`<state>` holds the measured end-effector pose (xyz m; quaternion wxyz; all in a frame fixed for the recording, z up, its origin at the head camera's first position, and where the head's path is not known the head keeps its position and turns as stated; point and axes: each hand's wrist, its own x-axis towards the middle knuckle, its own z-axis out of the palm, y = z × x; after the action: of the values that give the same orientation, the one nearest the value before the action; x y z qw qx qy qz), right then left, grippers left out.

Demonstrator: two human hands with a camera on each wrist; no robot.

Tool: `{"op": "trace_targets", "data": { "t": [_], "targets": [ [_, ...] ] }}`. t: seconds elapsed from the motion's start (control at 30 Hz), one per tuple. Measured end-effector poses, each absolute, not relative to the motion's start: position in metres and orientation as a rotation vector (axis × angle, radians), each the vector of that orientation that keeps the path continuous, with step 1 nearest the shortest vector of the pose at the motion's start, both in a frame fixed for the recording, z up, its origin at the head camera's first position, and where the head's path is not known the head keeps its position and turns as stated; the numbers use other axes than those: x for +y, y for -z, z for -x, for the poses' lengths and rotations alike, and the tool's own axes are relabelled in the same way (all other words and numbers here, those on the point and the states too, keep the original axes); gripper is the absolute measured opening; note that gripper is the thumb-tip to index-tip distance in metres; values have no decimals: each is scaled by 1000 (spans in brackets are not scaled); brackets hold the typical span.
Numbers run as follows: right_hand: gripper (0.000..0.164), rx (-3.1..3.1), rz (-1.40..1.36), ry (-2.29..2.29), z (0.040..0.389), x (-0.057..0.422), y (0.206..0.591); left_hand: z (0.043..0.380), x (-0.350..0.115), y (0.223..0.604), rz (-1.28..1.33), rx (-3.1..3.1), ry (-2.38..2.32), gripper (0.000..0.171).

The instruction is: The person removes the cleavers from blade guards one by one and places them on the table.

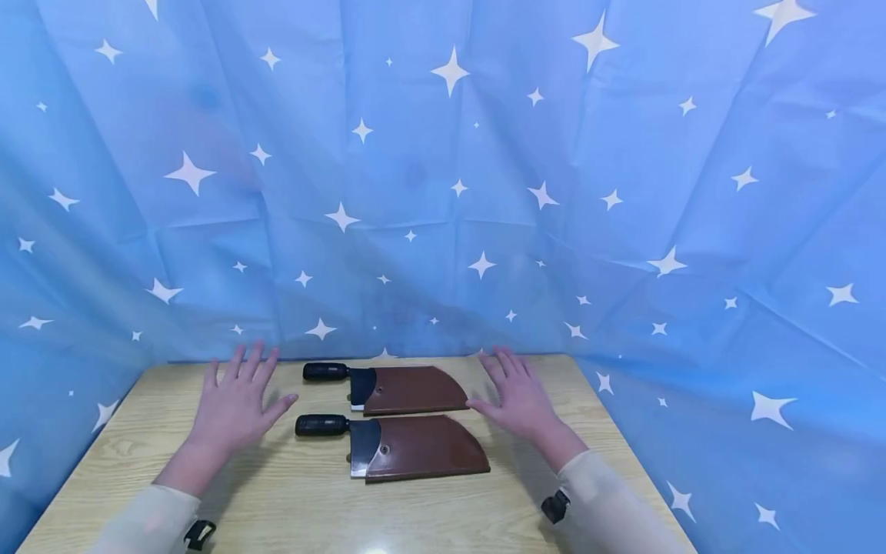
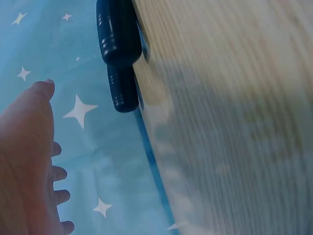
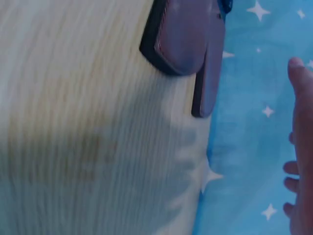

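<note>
Two cleavers in brown leather sheaths lie side by side on the table, black handles to the left. The near cleaver (image 1: pixel 425 448) shows a strip of bare blade between handle and sheath; the far cleaver (image 1: pixel 415 389) lies just behind it. My left hand (image 1: pixel 231 408) is spread over the table left of the handles, holding nothing. My right hand (image 1: pixel 517 400) hovers to the right with fingers extended, its thumb tip close to the far sheath's end. In the left wrist view both handles (image 2: pixel 119 34) appear beyond the thumb; in the right wrist view the sheath ends (image 3: pixel 183 41) show.
The light wooden table (image 1: pixel 291 508) ends at a blue curtain (image 1: pixel 415 177) with white stars, which hangs behind and along both sides. A black band (image 1: pixel 199 534) sits on the left wrist and another band (image 1: pixel 555 506) on the right.
</note>
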<state>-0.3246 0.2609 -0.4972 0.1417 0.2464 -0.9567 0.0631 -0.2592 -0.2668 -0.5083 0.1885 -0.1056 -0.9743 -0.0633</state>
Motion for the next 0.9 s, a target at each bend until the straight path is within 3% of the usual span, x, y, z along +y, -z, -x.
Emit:
{"op": "trace_targets", "data": {
  "t": [0.57,0.9],
  "targets": [
    [90,-2773,-931,-465,295,224,512,253,-230,526,429,-2801,443,94],
    [86,-2803,-1037,-429,284,200,522,253,-208,536,537,-2786,591,77]
  ]
}}
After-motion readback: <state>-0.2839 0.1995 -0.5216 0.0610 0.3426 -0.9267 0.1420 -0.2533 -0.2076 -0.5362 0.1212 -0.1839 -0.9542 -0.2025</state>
